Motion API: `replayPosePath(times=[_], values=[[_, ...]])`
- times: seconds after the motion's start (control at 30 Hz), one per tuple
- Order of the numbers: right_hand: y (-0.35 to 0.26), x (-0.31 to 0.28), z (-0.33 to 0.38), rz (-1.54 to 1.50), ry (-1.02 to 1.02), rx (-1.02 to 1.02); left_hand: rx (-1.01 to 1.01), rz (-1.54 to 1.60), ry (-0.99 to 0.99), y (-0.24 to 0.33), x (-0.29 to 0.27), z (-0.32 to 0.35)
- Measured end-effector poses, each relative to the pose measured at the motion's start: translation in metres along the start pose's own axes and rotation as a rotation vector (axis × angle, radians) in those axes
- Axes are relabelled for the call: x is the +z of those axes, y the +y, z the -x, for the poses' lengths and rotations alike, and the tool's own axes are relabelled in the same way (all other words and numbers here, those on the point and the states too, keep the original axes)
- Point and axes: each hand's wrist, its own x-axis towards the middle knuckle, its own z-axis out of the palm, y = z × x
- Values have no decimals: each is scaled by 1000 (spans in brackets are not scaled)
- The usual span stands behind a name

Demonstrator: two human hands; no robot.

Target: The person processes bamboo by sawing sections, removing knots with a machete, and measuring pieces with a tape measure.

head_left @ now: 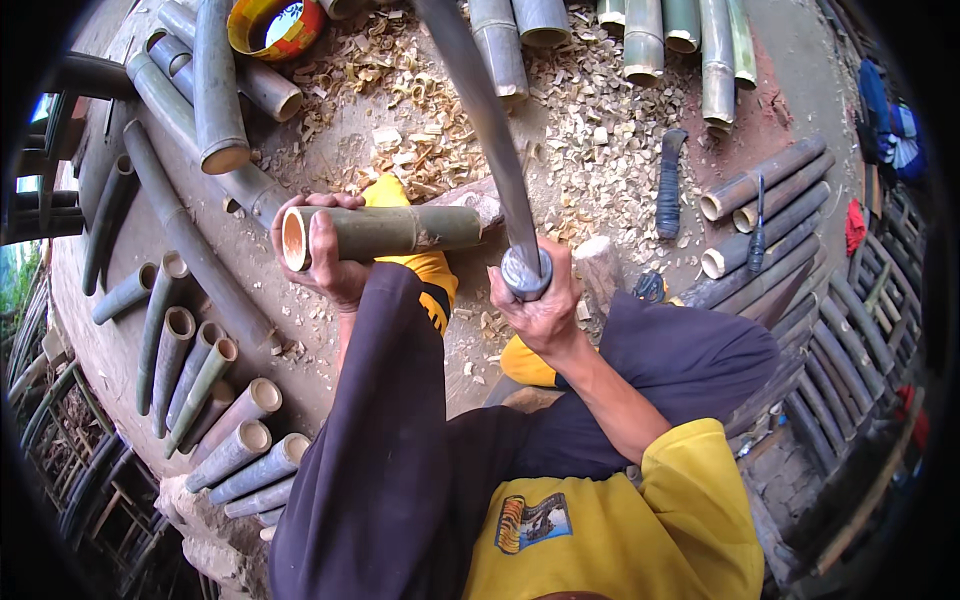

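My left hand [318, 262] grips a short bamboo section [400, 230] near its open left end, fingers over the top. The bamboo lies nearly level across my lower leg, and its right end shows a rough patch beside a wooden block [482, 203]. In my right hand [548, 312] is a machete [485, 110], held by its round-ended handle. Its long blade, slightly blurred, points up and away, just right of the bamboo and apart from it. The blade's tip runs out of view at the top.
Wood chips [600, 135] cover the floor ahead. A black-wrapped tool [668, 190] lies at the right, near a stack of bamboo pieces [765, 180] with a slim dark-handled tool [757, 240] on it. Cut bamboo tubes [230, 455] stand at the left. A red-yellow bowl [252, 48] sits far left.
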Motion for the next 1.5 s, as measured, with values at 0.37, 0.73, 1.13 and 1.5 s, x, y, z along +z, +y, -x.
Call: replayPosePath(times=[0.37,0.73,1.13,1.5], values=[[0,-4,-3,-11,-76,143,24,41,-87,2,-3,-3],[15,-4,-7,47,-195,179,18,140,-239,-2,-12,1],[79,14,16,-59,-301,354,-51,-107,-427,5,-17,-18],[10,-6,-6,-114,-8,136,47,27,-17,-3,9,-6]])
